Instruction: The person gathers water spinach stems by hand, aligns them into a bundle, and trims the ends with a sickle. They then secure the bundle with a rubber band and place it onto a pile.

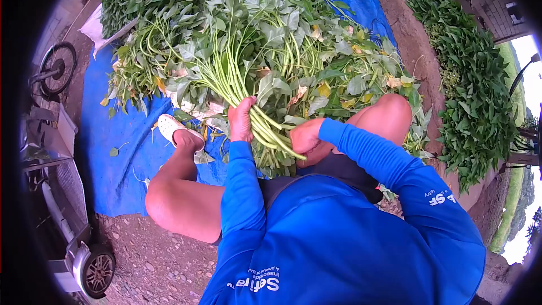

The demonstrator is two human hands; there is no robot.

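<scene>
A bundle of long-stemmed leafy greens (pixel 231 73) lies across my lap, leaves pointing away and cut stem ends toward me. My left hand (pixel 241 118) is wrapped round the stems partway down. Close to the cut ends, my right hand (pixel 306 135) is closed with its fingers curled against the stems; its fingertips are partly hidden. Beyond the bundle spreads a big heap of similar loose greens (pixel 333 73), with some yellow and brown leaves among them.
A blue tarp (pixel 127 158) lies under the heap and my foot in a white clog (pixel 172 130). More greens (pixel 463 79) are stacked along the right. A bicycle wheel (pixel 58 70) and a small wheeled vehicle (pixel 96 271) stand at left. Gravel ground (pixel 152 260) shows nearby.
</scene>
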